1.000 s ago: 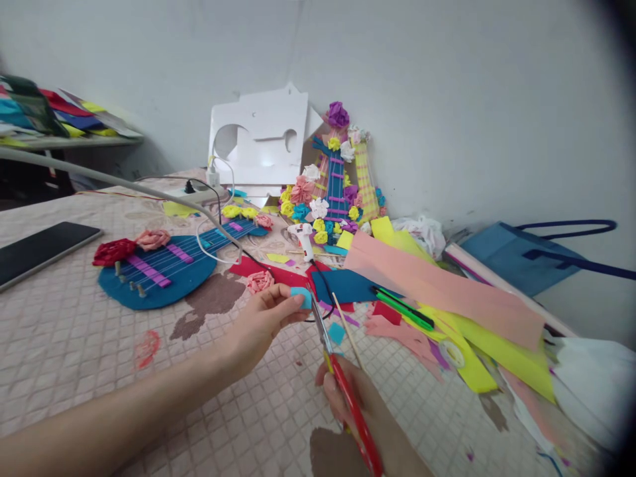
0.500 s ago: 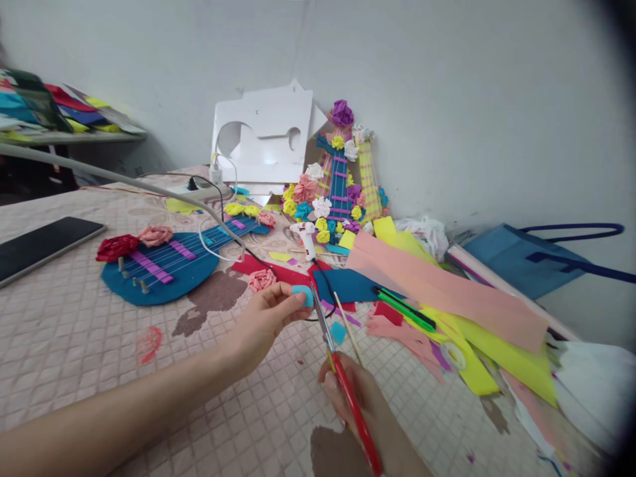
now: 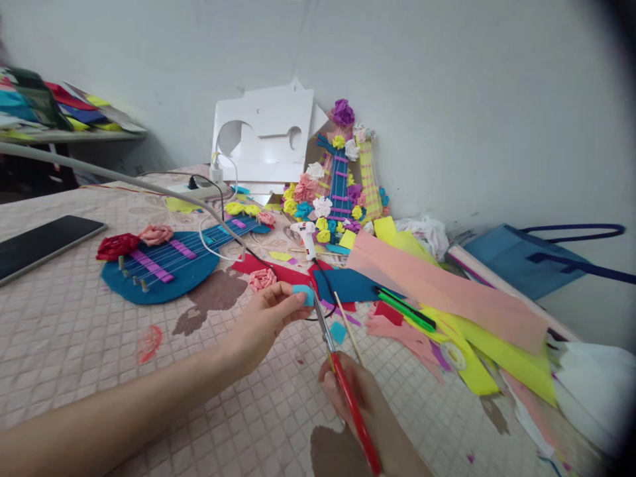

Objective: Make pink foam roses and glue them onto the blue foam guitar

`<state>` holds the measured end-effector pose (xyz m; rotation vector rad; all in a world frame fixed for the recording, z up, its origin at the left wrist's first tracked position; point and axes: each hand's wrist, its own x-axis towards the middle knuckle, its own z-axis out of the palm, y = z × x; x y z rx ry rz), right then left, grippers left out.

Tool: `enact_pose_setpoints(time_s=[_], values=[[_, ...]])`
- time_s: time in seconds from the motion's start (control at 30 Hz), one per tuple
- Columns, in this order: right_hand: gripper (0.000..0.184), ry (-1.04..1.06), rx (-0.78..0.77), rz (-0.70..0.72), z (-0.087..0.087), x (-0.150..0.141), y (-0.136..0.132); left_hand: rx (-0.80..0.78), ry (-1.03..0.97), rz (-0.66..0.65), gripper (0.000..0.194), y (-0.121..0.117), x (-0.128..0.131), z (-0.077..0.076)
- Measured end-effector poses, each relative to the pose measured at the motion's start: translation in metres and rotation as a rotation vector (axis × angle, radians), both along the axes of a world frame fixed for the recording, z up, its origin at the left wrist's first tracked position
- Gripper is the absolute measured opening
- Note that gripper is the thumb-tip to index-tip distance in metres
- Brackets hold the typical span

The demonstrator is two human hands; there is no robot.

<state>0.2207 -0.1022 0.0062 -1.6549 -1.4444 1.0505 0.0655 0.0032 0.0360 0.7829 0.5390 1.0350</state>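
Between the thumb and fingers of my left hand (image 3: 265, 321) is a small piece of light blue paper (image 3: 303, 295). My right hand (image 3: 355, 391) is wrapped round red-handled scissors (image 3: 350, 397), whose blades point up and away, their tips at the right edge of the paper. Whether the blades are parted is hard to make out. Just beyond the hands lie a pink paper rose (image 3: 262, 279) and red paper (image 3: 288, 273). A thin wooden stick (image 3: 348, 324) and another light blue scrap (image 3: 338, 332) lie beside the scissors.
A blue toy guitar (image 3: 163, 265) with paper roses lies left, near a phone (image 3: 50, 245). A white glue gun (image 3: 307, 238) with a black cord stands ahead. Right are pink paper (image 3: 447, 288), a green cutter (image 3: 407, 310) and tape (image 3: 453, 356). Flower-covered guitars (image 3: 340, 179) lean at the wall.
Hardly anything differs. Both hands keep their places, with the light blue paper and the scissors held as before; the view shifts very slightly.
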Motion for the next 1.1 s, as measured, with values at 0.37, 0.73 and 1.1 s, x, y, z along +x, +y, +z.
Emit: enact_pose_setpoints(time_s=[0.37, 0.73, 1.1], values=[[0.032, 0.044, -0.017, 0.012, 0.010, -0.002, -0.001, -0.003, -0.009, 0.004, 0.015, 0.000, 0.000, -0.001], [0.043, 0.037, 0.016, 0.056, -0.002, 0.005, 0.000, -0.003, -0.031, -0.015, 0.014, 0.002, -0.001, 0.001], [0.042, 0.172, -0.041, 0.078, 0.010, 0.005, -0.001, 0.039, 0.063, -0.083, 0.022, 0.014, -0.006, 0.004]])
